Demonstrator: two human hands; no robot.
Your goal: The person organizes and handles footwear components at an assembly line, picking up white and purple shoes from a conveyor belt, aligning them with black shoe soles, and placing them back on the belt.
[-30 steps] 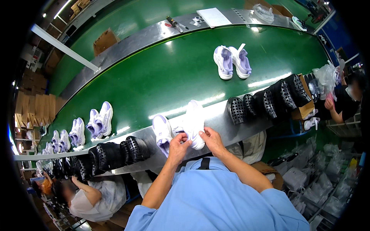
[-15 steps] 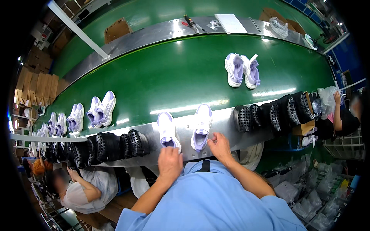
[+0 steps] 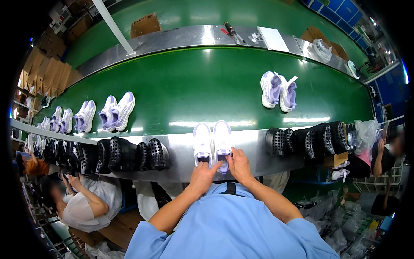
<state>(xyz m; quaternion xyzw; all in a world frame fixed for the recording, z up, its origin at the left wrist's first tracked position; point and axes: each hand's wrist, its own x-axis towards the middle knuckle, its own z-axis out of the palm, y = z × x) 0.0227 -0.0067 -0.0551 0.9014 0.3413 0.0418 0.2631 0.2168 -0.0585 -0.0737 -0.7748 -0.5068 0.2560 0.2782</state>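
Note:
Two white-and-lilac sneakers stand side by side on the metal ledge in front of me, toes pointing away. My left hand (image 3: 202,176) grips the heel of the left sneaker (image 3: 202,140), its thumb reaching toward the other shoe. At the right sneaker (image 3: 222,137), my right hand (image 3: 238,165) holds the heel collar from the right side, with fingertips at the opening. My hands partly cover both heels.
Black studded shoes (image 3: 156,154) line the ledge at left, and more black shoes (image 3: 308,141) at right. Beyond lies a green belt (image 3: 194,86) bearing a sneaker pair (image 3: 271,90) and several pairs at left. A screwdriver (image 3: 230,29) lies on the far ledge. Other people sit at both sides.
The two sneakers, apart before, now stand close together. My right hand has come inward to the right sneaker's heel, and my left hand has shifted right. The view has tilted slightly.

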